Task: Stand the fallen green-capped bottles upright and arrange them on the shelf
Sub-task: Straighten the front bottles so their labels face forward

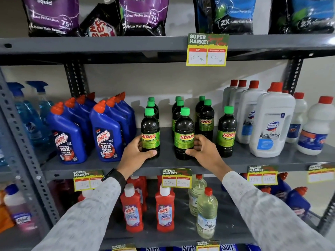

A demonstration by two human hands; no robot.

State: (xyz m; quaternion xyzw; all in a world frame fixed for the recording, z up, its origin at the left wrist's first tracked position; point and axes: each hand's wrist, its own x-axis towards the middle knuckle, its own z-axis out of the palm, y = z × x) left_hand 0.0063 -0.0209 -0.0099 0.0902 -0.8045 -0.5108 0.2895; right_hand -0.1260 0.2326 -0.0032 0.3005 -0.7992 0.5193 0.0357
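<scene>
Shelf [181, 161]: the grey middle shelf carries everything both hands are working on; its front lip runs just below the two wrists.

Neighbours: blue Harpic bottles [107, 131] stand outboard of the left hold, white Domex jugs [270, 124] well outboard of the right one.

Green-capped bottles [206, 115]: all that show stand upright (none lies on its side in view), in short columns running back from the two held ones, with a lone bottle [226, 131] just beyond the right hand.

Left hand [134, 154]: wrapped around the lower body of the front-left bottle [150, 133], thumb across the base of the label, fingers hidden behind.

Right hand [204, 151]: closed on the front-centre bottle [184, 133] from its right side, thumb at the bottom edge of the label, fingers curled round the back.

Step in hand: likely squaring the two front bottles into line, the task looking close to done.

Doing it well: keep both holds low so the bases slide flat without tipping; turn the labels outward; bring each front bottle straight ahead of the column behind it; even the gap between the two hands; let go only once each base sits fully on the shelf.
</scene>
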